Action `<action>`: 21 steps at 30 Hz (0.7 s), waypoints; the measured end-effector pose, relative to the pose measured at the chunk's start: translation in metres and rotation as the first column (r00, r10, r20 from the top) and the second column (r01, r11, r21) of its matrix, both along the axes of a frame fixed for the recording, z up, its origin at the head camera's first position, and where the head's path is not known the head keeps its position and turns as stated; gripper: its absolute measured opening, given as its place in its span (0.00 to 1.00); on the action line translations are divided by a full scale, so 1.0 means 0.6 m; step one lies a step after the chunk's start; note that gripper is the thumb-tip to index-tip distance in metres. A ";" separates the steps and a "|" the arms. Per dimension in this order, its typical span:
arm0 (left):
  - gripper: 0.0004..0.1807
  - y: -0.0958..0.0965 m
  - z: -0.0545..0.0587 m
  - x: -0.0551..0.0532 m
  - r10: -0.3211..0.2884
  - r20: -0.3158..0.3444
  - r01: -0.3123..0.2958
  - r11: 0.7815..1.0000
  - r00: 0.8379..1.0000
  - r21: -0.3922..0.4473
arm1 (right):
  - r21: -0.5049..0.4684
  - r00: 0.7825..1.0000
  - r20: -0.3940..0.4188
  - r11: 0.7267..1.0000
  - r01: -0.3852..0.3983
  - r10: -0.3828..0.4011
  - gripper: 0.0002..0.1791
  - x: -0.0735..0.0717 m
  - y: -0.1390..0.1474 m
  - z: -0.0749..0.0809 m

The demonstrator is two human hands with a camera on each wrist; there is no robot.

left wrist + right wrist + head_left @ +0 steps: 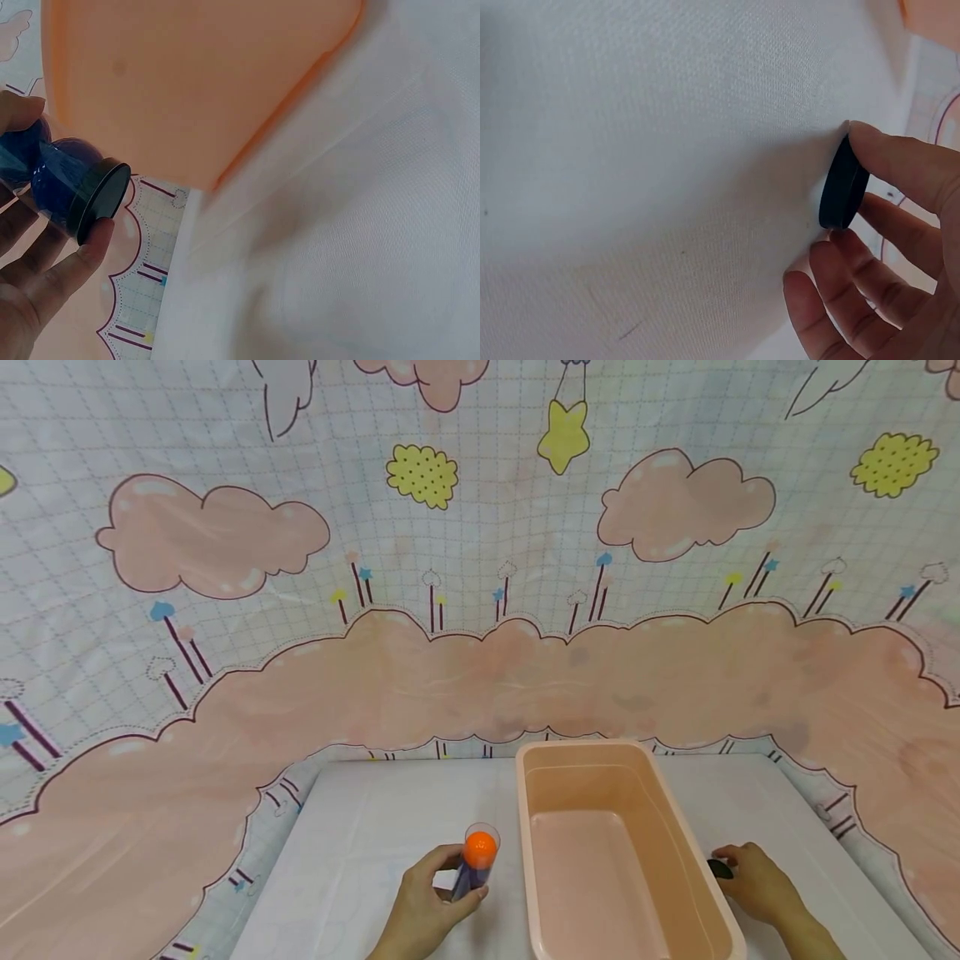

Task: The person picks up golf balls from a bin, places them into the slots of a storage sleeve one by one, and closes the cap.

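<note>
1. Head view, lower middle: the left hand (429,902) has its fingers curled round a clear tube (472,872), which tilts a little just left of the bin (585,747)
2. At the left edge of the left wrist frame, the thumb bears on the tube's upper side and a fingertip touches the rim of its dark end cap (109,196)
3. Near the tube's upper end in the head frame sits an orange ball (481,846); rounded blue shapes (60,180) show through the wall in the left wrist frame
4. At the right of the right wrist frame, the right hand (761,885) pinches a dark lid (845,187) by its edge, thumb above and fingertips below, the other fingers spread underneath; whether the lid touches the desk (390,810) I cannot tell
5. The tube is probably light, stiff plastic, smooth enough to slip; the best hold seems round its middle, with no hard squeeze, and tipping might let the ball roll if that end is uncovered
6. The lid looks thin, rigid and light, best taken by opposite points of its rim
7. Between the hands, lower right of centre in the head frame, stands the peach bin, likely stiff plastic
8. Behind, a cloud-printed backdrop (690,506) fills the upper frame
</note>
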State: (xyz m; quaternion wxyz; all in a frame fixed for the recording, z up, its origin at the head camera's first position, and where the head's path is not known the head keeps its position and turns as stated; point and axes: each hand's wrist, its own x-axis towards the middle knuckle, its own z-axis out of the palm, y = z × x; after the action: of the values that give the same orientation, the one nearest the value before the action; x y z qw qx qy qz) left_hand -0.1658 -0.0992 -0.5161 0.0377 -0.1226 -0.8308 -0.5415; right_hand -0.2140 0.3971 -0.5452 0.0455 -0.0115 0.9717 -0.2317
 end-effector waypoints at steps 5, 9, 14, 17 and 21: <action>0.28 0.000 0.000 -0.005 -0.004 -0.006 0.004 1.000 1.000 -0.009 | -0.007 1.000 -0.007 1.000 0.007 -0.008 0.22 0.000 -0.002 -0.002; 0.28 0.000 0.000 -0.006 -0.005 -0.008 0.005 1.000 1.000 -0.007 | -0.004 1.000 -0.002 1.000 0.013 -0.013 0.21 0.000 -0.003 -0.002; 0.28 0.000 0.001 -0.005 -0.008 -0.009 0.008 1.000 1.000 -0.010 | -0.010 1.000 -0.002 1.000 0.018 -0.018 0.20 0.000 -0.002 -0.001; 0.28 0.001 0.002 -0.005 -0.010 -0.009 0.010 1.000 1.000 -0.013 | -0.019 1.000 -0.007 1.000 0.015 -0.015 0.19 0.000 -0.001 0.000; 0.28 0.000 0.002 -0.004 -0.018 -0.008 0.018 1.000 1.000 -0.013 | -0.029 1.000 0.003 0.999 0.014 -0.014 0.20 0.001 0.002 0.001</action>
State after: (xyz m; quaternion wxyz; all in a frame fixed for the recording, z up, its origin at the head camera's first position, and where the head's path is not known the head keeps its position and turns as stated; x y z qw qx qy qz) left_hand -0.1684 -0.0990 -0.5150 0.0354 -0.1327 -0.8329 -0.5361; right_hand -0.2135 0.3983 -0.5446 0.0451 -0.0052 0.9682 -0.2462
